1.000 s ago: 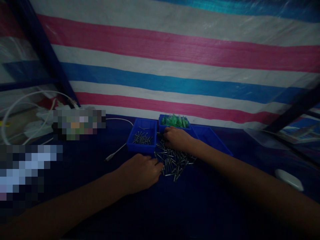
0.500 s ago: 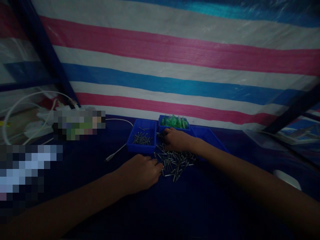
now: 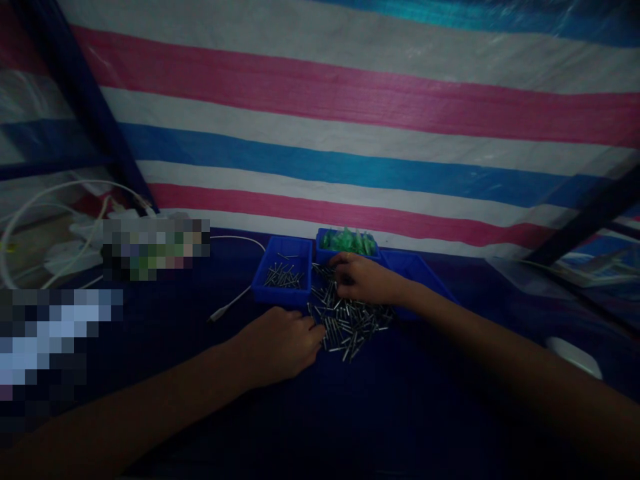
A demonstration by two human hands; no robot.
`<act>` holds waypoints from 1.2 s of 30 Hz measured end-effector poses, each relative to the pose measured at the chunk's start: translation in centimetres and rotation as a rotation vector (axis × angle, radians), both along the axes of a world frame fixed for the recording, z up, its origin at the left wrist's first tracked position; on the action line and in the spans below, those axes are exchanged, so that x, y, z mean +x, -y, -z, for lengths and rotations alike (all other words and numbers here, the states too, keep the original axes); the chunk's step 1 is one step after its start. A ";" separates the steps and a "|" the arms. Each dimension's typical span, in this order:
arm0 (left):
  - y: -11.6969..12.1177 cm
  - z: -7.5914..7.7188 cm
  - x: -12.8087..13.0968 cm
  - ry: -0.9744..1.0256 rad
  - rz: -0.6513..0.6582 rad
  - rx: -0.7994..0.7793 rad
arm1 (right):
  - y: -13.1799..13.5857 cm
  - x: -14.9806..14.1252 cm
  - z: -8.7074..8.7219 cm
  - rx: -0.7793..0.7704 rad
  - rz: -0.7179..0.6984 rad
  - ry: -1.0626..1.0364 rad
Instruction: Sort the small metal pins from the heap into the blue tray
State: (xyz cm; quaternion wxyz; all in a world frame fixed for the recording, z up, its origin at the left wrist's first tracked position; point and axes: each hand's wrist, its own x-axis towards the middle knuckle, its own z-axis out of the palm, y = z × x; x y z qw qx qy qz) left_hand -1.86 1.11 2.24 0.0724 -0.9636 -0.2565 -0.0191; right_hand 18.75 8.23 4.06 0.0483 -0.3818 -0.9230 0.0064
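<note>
A loose pile of thin metal pins (image 3: 353, 323), like nails or rivets, lies on the dark blue table. Over the far part of this heap is my right hand (image 3: 367, 279), its index finger and thumb apart and nothing visible between them. My left hand (image 3: 283, 343) rests at the near left edge of the pile with fingers curled in; the fingertips are hidden, so I cannot see what they pinch. Just beyond it stands a blue bin (image 3: 281, 295) with more of the pins inside.
Behind the pile is a smaller blue bin (image 3: 320, 253) full of green translucent pieces. Another blue bin (image 3: 425, 277) lies behind my right wrist. A white cable (image 3: 235, 303) crosses the table at left, and a white object (image 3: 575, 357) is at right. Striped sheeting (image 3: 350, 147) hangs behind.
My right hand has shifted slightly to the right over the pile, and its finger and thumb show farther apart. My left hand stays in place at the pile's edge.
</note>
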 end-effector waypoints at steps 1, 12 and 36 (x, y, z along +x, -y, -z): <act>0.0 0.0 0.0 0.001 0.003 0.000 | 0.2 0.2 -0.2 0.007 0.011 -0.016; 0.1 0.0 0.2 0.016 0.012 -0.001 | 0.7 1.4 -1.3 0.106 0.087 0.086; 0.2 0.2 0.4 0.016 0.028 -0.024 | 6.0 3.9 -0.6 0.168 0.129 0.059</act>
